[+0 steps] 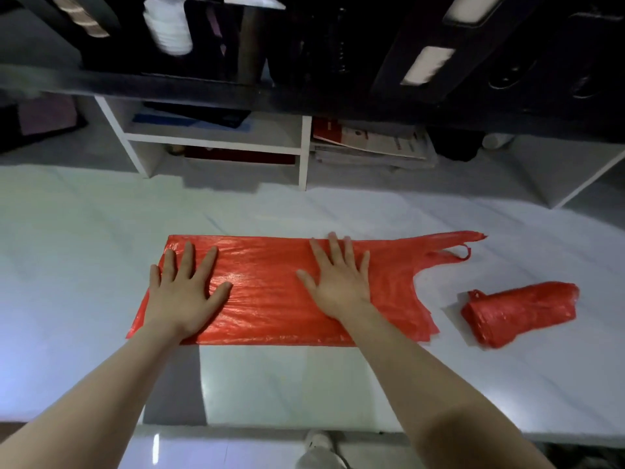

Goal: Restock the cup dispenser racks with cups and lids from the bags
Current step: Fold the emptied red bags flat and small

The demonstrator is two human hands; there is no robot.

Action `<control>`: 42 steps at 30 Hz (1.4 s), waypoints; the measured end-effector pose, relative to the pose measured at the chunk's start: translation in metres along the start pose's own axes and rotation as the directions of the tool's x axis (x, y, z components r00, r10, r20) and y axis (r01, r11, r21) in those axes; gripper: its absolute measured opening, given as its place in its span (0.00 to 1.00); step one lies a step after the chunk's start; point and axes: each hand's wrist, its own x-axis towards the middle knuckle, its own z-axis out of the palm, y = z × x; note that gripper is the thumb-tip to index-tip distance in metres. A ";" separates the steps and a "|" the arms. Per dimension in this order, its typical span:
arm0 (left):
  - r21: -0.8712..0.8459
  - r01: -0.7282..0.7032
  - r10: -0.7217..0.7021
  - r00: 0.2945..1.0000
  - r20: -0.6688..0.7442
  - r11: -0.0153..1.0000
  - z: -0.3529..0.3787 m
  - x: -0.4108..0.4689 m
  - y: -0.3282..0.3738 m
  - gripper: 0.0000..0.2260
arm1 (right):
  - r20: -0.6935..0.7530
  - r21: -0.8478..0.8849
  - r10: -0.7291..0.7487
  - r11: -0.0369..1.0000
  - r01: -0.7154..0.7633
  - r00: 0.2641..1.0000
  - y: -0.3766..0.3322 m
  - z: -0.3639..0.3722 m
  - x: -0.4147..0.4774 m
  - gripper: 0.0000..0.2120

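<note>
A red plastic bag [270, 292] lies flattened on the white table [84, 265], its handles pointing right. My left hand [186, 292] presses flat on the bag's left end, fingers spread. My right hand [338, 282] presses flat on its middle, fingers straight. A second red bag [517, 311], rolled into a bundle, lies to the right. Above the table, a black dispenser rack [220, 42] holds a stack of white lids [167, 28] at the upper left.
White shelf cubbies [216, 143] at the back of the table hold dark folders and a stack of papers [372, 143]. A dark shelf edge [135, 86] overhangs them. A shoe [321, 445] shows on the floor below the table's near edge.
</note>
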 end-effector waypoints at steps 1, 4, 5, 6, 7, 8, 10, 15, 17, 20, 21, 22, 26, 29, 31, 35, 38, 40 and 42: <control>0.001 0.000 0.000 1.000 0.003 1.000 0.000 -0.001 0.000 0.40 | -0.017 0.004 0.043 0.999 -0.043 0.999 0.015 -0.003 0.001 0.33; 0.000 0.002 -0.002 1.000 0.011 1.000 -0.001 -0.001 0.000 0.39 | -0.058 0.002 0.182 0.983 -0.182 0.982 0.062 -0.012 0.000 0.33; -0.004 0.005 -0.005 1.000 0.010 1.000 -0.001 -0.001 -0.001 0.38 | -0.064 0.005 0.230 0.973 -0.230 0.971 0.078 -0.015 -0.001 0.33; -0.007 0.007 -0.007 1.000 0.009 1.000 -0.001 0.000 -0.002 0.38 | -0.072 0.011 0.276 0.961 -0.276 0.959 0.092 -0.017 -0.003 0.33; -0.007 0.007 -0.007 1.000 0.010 1.000 0.000 0.000 -0.002 0.38 | -0.082 0.018 0.317 0.949 -0.316 0.945 0.106 -0.019 -0.005 0.34; -0.007 0.005 -0.004 1.000 0.013 1.000 0.001 0.000 -0.002 0.38 | -0.089 0.022 0.350 0.937 -0.350 0.932 0.118 -0.021 -0.007 0.35; -0.017 0.001 -0.001 1.000 0.005 1.000 0.003 -0.001 -0.001 0.38 | -0.086 0.017 0.386 0.922 -0.386 0.919 0.138 -0.024 -0.008 0.36; -0.019 0.013 -0.013 1.000 0.001 1.000 -0.001 0.000 -0.003 0.40 | -0.060 -0.014 0.403 0.915 -0.404 0.913 0.131 -0.034 -0.003 0.35; -0.017 0.009 -0.009 1.000 0.002 1.000 0.000 0.001 -0.003 0.41 | -0.106 -0.004 0.364 0.930 -0.367 0.925 0.109 -0.035 -0.010 0.34; -0.016 0.009 -0.009 1.000 0.015 1.000 0.001 0.002 0.000 0.41 | -0.151 0.057 0.243 0.970 -0.237 0.958 0.064 -0.028 -0.029 0.33; -0.016 0.015 -0.015 1.000 0.021 1.000 0.001 0.002 0.000 0.40 | -0.141 0.056 0.198 0.980 -0.192 0.970 0.048 -0.022 -0.036 0.34; -0.020 0.024 -0.024 0.999 0.026 1.000 0.001 0.001 0.001 0.40 | -0.126 0.039 0.148 0.989 -0.144 0.981 0.034 -0.015 -0.044 0.34; -0.055 0.075 -0.073 0.996 0.046 0.996 0.001 -0.003 0.011 0.37 | -0.020 -0.021 -0.006 1.000 0.005 1.000 0.007 0.014 -0.068 0.35; -0.120 0.108 -0.100 0.992 0.074 0.987 0.000 -0.010 0.018 0.34 | 0.003 -0.037 -0.061 0.997 0.061 0.998 0.027 0.009 -0.058 0.34; -0.147 0.084 -0.082 0.996 0.018 0.986 -0.005 -0.016 0.018 0.32 | 0.038 -0.078 -0.107 0.991 0.110 0.994 0.048 -0.003 -0.050 0.33; -0.113 -0.086 0.075 0.992 -0.097 0.990 -0.016 -0.024 0.009 0.24 | 0.025 -0.182 -0.030 0.983 0.034 0.999 0.073 -0.023 -0.053 0.34; -0.211 -0.194 0.174 0.979 -0.108 0.958 -0.019 -0.028 0.002 0.19 | -0.191 -0.154 0.051 0.985 -0.081 0.980 0.043 -0.026 -0.070 0.32; -0.318 -0.245 0.223 0.969 -0.104 0.916 -0.022 -0.032 0.005 0.14 | -0.284 -0.055 0.108 0.990 -0.129 0.953 0.010 -0.022 -0.085 0.29; -0.358 -0.301 0.287 0.953 -0.093 0.884 -0.021 -0.041 0.013 0.13 | -0.272 -0.010 0.171 0.984 -0.180 0.947 -0.017 -0.013 -0.099 0.28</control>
